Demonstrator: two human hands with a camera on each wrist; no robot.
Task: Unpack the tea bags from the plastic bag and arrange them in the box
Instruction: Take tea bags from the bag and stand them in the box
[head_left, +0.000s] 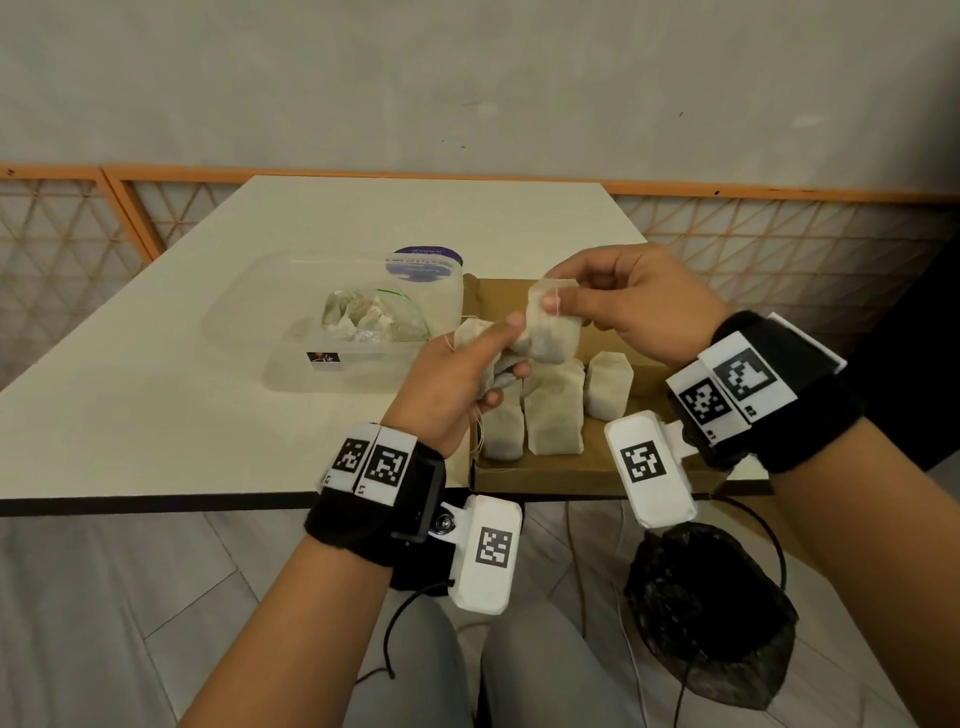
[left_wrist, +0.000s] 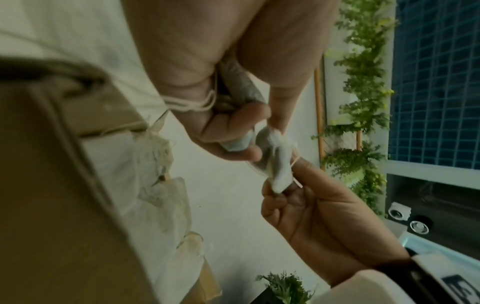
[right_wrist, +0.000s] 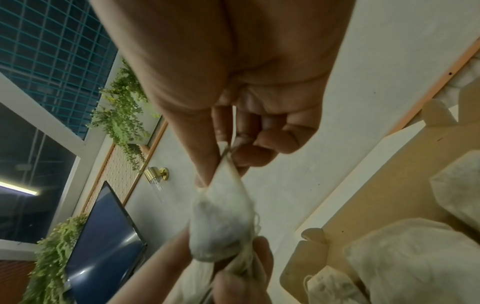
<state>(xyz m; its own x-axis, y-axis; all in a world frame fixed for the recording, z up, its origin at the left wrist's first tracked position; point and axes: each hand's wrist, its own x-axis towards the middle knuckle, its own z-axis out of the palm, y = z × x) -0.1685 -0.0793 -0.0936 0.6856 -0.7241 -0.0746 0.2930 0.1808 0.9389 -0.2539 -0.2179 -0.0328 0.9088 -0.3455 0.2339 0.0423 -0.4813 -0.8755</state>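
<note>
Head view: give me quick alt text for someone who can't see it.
Over a cardboard box holding upright tea bags, the right hand pinches one tea bag while the left hand grips several more. A clear tub behind holds the plastic bag.

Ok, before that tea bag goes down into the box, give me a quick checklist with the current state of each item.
1. Right hand pinches the top of the raised tea bag: ok.
2. Left hand grips a bunch of other tea bags touching the raised one: not ok, separate first.
3. Strings untangled: cannot tell.
4. Cardboard box open under the hands: ok.
5. Free floor beside the tea bags lying in the box: ok.
6. Plastic bag in the clear container still holds tea bags: ok, more remain.
</note>
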